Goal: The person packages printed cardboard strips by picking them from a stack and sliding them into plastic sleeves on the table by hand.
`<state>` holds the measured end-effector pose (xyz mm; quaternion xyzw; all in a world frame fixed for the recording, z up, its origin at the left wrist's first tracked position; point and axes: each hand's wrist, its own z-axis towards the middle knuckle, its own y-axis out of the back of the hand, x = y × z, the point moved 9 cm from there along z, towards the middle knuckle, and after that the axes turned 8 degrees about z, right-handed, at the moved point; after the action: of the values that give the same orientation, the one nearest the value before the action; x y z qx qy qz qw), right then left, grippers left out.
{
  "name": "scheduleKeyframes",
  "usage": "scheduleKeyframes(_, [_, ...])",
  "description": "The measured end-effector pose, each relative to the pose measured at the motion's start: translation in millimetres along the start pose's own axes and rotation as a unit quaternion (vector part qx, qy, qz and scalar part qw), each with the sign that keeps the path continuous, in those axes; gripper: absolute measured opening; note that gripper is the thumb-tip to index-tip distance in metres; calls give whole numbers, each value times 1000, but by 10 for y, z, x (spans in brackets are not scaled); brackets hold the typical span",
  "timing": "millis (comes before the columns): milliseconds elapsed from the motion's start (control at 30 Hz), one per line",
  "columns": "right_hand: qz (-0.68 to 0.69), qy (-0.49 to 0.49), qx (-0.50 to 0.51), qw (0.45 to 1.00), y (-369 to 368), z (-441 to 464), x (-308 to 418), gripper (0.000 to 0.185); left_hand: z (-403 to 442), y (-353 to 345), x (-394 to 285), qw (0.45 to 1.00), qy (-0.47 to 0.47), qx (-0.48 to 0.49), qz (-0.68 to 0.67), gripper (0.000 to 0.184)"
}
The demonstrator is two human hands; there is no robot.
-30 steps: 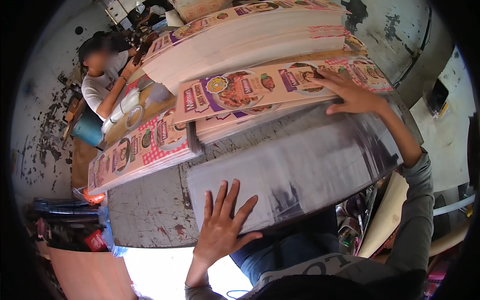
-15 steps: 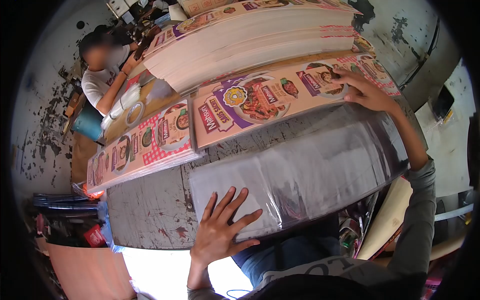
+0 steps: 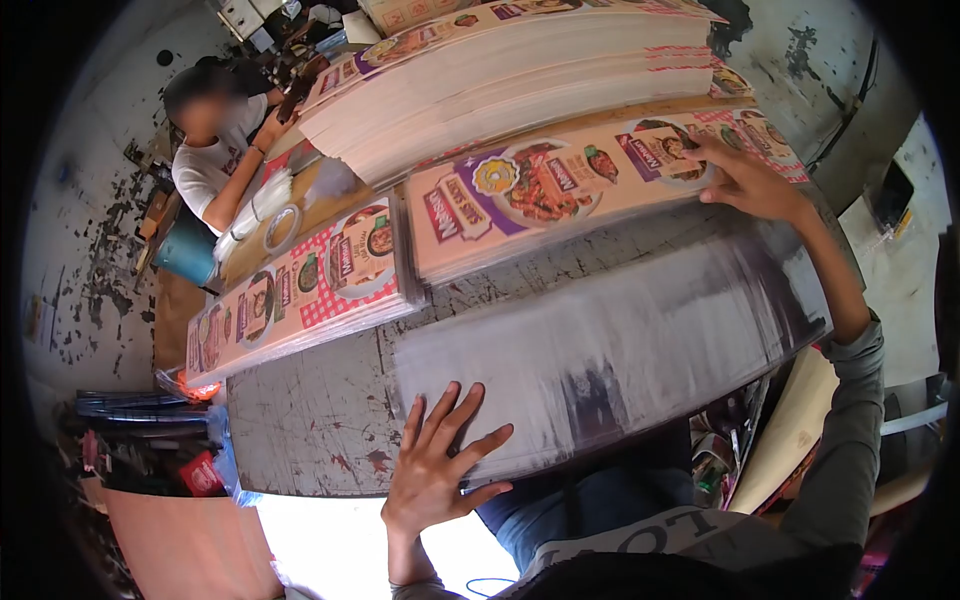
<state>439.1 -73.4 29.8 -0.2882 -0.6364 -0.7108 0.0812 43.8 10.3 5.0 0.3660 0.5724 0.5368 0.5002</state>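
My left hand (image 3: 435,465) lies with fingers spread on the left end of a stack of clear plastic sleeves (image 3: 650,330) along the near table edge. My right hand (image 3: 752,188) rests at the right part of a long printed food banner (image 3: 520,195), thumb and fingers apart, fingertips on its surface. This banner tops a low pile behind the sleeves. To its left lies another pile of printed banners (image 3: 300,285) with glossy plastic edges. The undersides of my fingers are hidden.
A tall stack of printed sheets (image 3: 520,90) stands at the back of the scratched grey table (image 3: 300,425). A tape roll (image 3: 283,228) and a bundle of white strips (image 3: 252,212) lie at the back left. A person (image 3: 215,150) sits beyond, near a teal bucket (image 3: 187,252).
The whole view has shifted slightly right. Reflections on the plastic sleeves differ. Both hands keep nearly the same places on the sleeves and the banner.
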Motion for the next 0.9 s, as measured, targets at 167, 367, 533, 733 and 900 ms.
scheduleKeyframes(167, [41, 32, -6, 999, 20, 38, -83, 54, 11, -6, -6, 1000, -5, -8, 3, 59])
scheduleKeyframes(367, [-82, 93, -13, 992, -52, 60, 187, 57, 55, 41, -49, 1000, -1, -9, 9, 61])
scheduleKeyframes(533, [-122, 36, -25, 992, -43, 59, 160, 59, 45, 20, -48, 1000, -11, -7, 5, 61])
scheduleKeyframes(733, [-126, 36, -46, 990, -75, 55, 83, 58, 40, 25, -53, 1000, -9, -12, 10, 62])
scheduleKeyframes(900, [-132, 10, -54, 990, -121, 44, -8, 57, 13, -13, -30, 1000, -6, -23, 9, 64])
